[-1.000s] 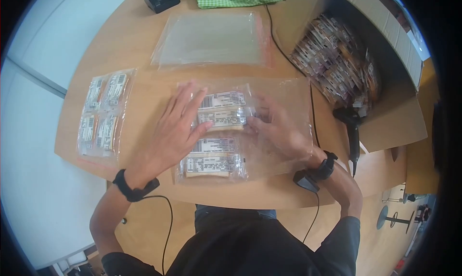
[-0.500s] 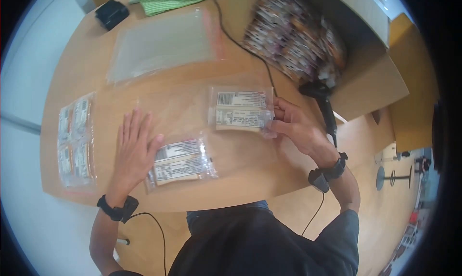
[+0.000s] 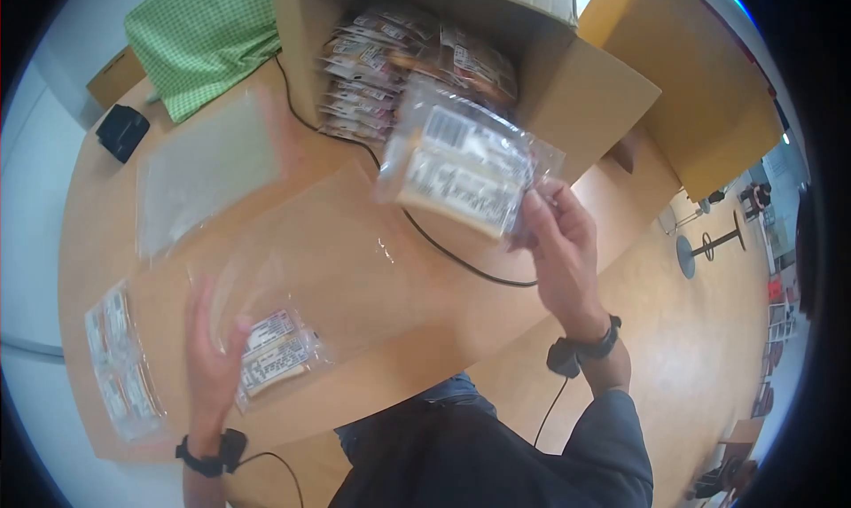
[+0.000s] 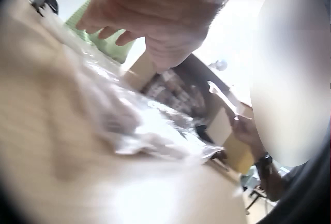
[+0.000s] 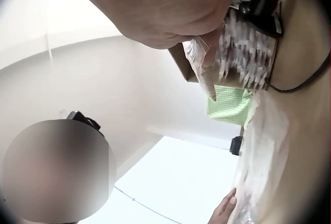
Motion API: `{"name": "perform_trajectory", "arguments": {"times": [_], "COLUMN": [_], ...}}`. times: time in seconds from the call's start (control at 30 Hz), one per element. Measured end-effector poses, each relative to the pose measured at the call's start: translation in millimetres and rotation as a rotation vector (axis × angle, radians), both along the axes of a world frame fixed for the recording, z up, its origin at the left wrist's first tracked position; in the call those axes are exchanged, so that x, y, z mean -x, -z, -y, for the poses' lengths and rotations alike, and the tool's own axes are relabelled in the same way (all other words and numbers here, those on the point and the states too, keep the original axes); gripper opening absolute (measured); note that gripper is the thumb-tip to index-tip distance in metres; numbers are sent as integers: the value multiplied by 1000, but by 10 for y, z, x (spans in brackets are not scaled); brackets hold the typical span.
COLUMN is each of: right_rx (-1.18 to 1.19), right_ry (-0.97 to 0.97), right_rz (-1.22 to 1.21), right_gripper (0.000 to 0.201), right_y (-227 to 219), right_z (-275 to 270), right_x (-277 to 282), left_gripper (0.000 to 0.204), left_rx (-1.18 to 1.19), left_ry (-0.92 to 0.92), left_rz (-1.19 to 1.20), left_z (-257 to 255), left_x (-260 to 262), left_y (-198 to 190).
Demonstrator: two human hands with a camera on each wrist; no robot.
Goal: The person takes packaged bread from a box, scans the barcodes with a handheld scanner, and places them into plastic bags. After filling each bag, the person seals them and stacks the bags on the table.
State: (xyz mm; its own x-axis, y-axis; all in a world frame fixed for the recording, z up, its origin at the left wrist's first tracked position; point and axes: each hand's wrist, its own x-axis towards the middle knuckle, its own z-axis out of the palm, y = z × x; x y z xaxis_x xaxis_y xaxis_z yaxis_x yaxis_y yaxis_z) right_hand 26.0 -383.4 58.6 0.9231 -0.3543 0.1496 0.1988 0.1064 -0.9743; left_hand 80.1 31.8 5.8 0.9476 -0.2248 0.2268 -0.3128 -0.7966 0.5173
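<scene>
My right hand (image 3: 567, 255) pinches one edge of a clear plastic packet (image 3: 461, 167), holding it raised in front of the cardboard box. White printed labels and a barcode face up on it. My left hand (image 3: 211, 362) has its fingers extended, beside a second labelled packet (image 3: 275, 353) near the table's front edge. This packet lies at the near end of a large clear plastic bag (image 3: 346, 233) spread on the table. In the left wrist view the left hand (image 4: 160, 19) appears above crinkled clear plastic (image 4: 150, 131).
A cardboard box (image 3: 612, 100) full of similar packets (image 3: 363, 65) stands at the back. Left of it are a stack of clear bags (image 3: 208, 167), a green checked cloth (image 3: 204, 42) and a black device (image 3: 122, 133). A filled bag (image 3: 124, 366) lies far left. A black scanner (image 5: 261, 6) shows by the box.
My right hand has lifted one packet off the table and carried it toward the box. The left hand stays by the other packet. The head view has swung right.
</scene>
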Motion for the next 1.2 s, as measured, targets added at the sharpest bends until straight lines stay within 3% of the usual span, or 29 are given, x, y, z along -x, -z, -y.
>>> {"name": "perform_trajectory", "arguments": {"times": [0.07,0.13,0.2,0.33,0.43,0.47,0.5,0.57,0.67,0.7,0.77,0.83,0.9,0.97,1.03,1.07,1.13,1.2], "right_rx": [-67,-143,-204,-427,-462,-265,-258,417,1212,1360,1595,1585,1529,1476,1230,1229,1257,1187], "right_ry": [-100,-239,-312,-345,-399,-389,-368,-532,247,394,457,324,277,222,-15,-31,37,-51], "right_rz": [29,63,18,-118,-145,-137,-138,73,232,210,136,-74,-116,-155,-449,-446,-159,-248], "right_gripper": [20,18,16,14,12,14,14,19,30,31,36,41,45,48,57,57,62,63], "right_y": [75,199,343,314,526,560,555,447,421,369,351,532,619,586,486,511,558,534], "right_z": [-243,-531,-787,-1062,-1123,-1148,-1046,-759,-164,-5,254,420,467,448,402,358,276,319], "right_x": [86,110,112,66,124,194,224,272,122,-5,-238,-374,-460,-489,-460,-475,-501,-601], "left_gripper": [74,64,53,43,43,43,40,36,41,41,48,57,59,61,58,58,57,58], "left_rx": [796,1159,1301,1300,1343,1339,1391,1448,1199,1197,1102,1074,922,925,865,865,843,816], "left_ry": [328,408,354,196,98,117,93,71,88,63,113,98,102,58,86,69,97,107], "left_rz": [-386,-673,-694,-723,-675,-694,-704,-715,-808,-795,-890,-889,-749,-775,-754,-755,-755,-760], "left_z": [432,817,1177,1234,1255,1289,1307,1269,978,944,896,952,999,964,885,868,851,827], "left_x": [127,290,329,282,290,286,278,207,42,8,-63,-67,-60,-91,-137,-148,-170,-185], "left_y": [-144,-249,-318,-395,-336,-330,-327,-372,-476,-481,-511,-538,-488,-499,-470,-485,-533,-518]}}
